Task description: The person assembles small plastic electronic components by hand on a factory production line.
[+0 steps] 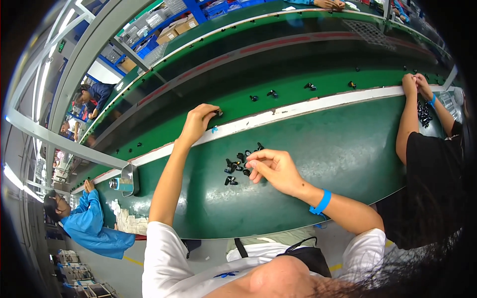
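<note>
Reaching over the white rail, my left hand [197, 122] pinches a small black part [219, 112] just above the green conveyor belt [233, 106]. The part's exact kind is too small to tell. On the dark green worktop [198, 208], a loose cluster of small black parts [232, 165] lies in front of me. My right hand [276, 171] is at the right side of this cluster, its fingers curled in. Whatever those fingers may hold is hidden. A blue band [323, 202] circles my right wrist.
Several black parts [310, 86] sit spaced along the belt, behind the white rail [288, 108]. At left stand a clear container [130, 180] and some cloth [131, 222]. A co-worker in blue [94, 213] is at left; another in black [430, 184] sits close at right.
</note>
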